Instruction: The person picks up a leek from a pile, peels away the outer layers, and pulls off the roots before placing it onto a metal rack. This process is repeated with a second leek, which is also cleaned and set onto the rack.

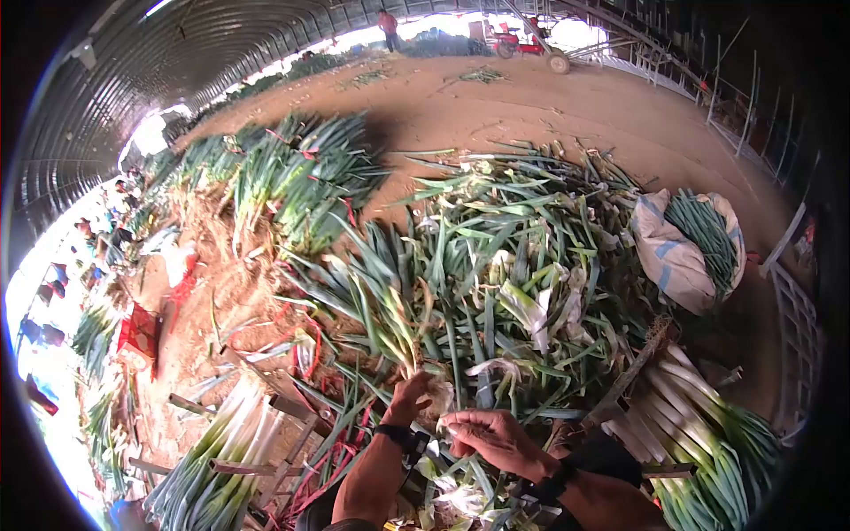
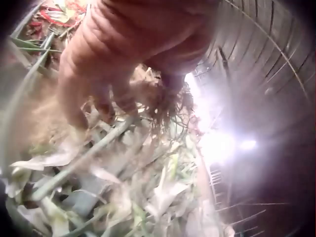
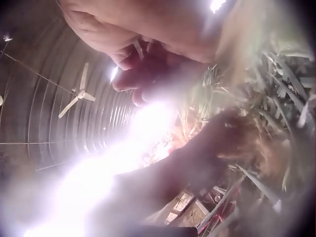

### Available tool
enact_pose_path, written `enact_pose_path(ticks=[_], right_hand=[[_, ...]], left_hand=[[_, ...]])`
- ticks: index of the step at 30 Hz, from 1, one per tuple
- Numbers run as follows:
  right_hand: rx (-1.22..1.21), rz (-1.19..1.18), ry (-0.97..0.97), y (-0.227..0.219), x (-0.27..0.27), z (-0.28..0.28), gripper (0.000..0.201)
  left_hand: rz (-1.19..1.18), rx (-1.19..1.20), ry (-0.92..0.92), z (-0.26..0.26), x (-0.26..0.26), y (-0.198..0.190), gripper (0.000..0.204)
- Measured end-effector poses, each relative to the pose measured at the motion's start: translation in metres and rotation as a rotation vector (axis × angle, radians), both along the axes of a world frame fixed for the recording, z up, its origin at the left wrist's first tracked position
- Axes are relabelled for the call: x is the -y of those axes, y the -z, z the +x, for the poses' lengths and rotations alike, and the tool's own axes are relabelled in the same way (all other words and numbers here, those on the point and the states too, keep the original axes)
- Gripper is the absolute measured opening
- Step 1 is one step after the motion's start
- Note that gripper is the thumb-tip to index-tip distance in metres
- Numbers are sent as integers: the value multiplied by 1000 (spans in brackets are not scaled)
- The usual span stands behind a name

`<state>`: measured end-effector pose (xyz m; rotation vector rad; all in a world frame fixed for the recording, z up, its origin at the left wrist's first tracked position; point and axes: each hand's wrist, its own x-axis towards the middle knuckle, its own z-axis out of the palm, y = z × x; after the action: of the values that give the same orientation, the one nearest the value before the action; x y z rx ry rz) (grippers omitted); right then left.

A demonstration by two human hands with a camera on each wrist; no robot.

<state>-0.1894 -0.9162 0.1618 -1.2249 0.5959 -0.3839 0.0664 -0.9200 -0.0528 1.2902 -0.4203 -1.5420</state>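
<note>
My left hand (image 1: 407, 400) grips a green onion (image 1: 394, 323) low on its stalk. Its leaves fan away over the heap, and brown stringy roots (image 2: 163, 101) hang below the fingers in the left wrist view. Close beside it, my right hand (image 1: 498, 440) has its fingers curled in. A thin pale strip (image 3: 138, 48) shows between its thumb and fingers in the right wrist view. Under both hands lie pale peelings (image 1: 460, 496) and torn leaves.
A large heap of green leaves (image 1: 496, 239) lies ahead. Trimmed green onions rest on racks at the left (image 1: 221, 442) and right (image 1: 699, 434). Untrimmed bundles (image 1: 301, 177) stand farther left. A white sack (image 1: 668, 257) of greens is at the right, a red box (image 1: 138, 336) far left.
</note>
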Motion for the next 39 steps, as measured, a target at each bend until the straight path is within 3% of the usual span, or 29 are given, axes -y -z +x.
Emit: enact_pose_path(ticks=[1,3,5,7,8,11,12,13,15,17,21,22,25,28,29,32,33,35,36,38,39], right_hand=[[-21,-90,2,-3,2,-3,28],[-18,-180,7,-10,4,-8,26],[81,-173,36,-9,5,-9,26],[106,-111,65,-13,7,-7,25],[104,-101,84,-12,9,-6,25],[96,-42,116,-20,9,-3,24],[123,-46,114,-18,10,0,24],[116,-32,121,-23,8,0,24],[107,-28,129,-14,8,5,24],[89,-19,122,-13,7,6,24],[151,-31,118,-8,6,4,25],[171,-36,100,-4,8,2,26],[92,-43,96,-7,7,2,29],[76,0,80,-4,5,8,32],[103,18,63,1,7,11,33],[92,115,117,11,15,20,42],[39,145,162,10,17,23,45],[40,129,149,24,28,26,55],[25,148,156,27,31,28,59],[-47,158,181,23,37,32,68],[-54,183,212,19,38,31,63]], left_hand=[[-248,648,146,4,-5,-15,46],[-490,468,73,14,-4,-54,60],[-527,603,116,9,-7,-149,55],[-628,8,52,10,-23,-195,49],[-674,142,84,-3,-38,-237,49],[-438,21,167,-2,-77,-267,53],[-377,-170,126,-5,-93,-270,49],[-519,-190,16,-27,-103,-264,47],[-335,-193,169,-11,-121,-233,46],[-394,15,214,-3,-140,-206,51],[-471,699,187,6,-164,-245,53],[-574,645,243,27,-171,-243,50],[-625,732,277,4,-197,-310,48],[-470,481,323,-7,-206,-278,42],[-195,41,47,-38,-215,-271,44],[-429,283,128,-71,-213,-209,61],[-357,40,24,-102,-211,-240,67],[-392,86,156,-118,-196,-205,69],[-312,208,198,-131,-193,-203,64],[-380,291,220,-152,-189,-191,40],[-409,335,251,-159,-189,-178,30]])
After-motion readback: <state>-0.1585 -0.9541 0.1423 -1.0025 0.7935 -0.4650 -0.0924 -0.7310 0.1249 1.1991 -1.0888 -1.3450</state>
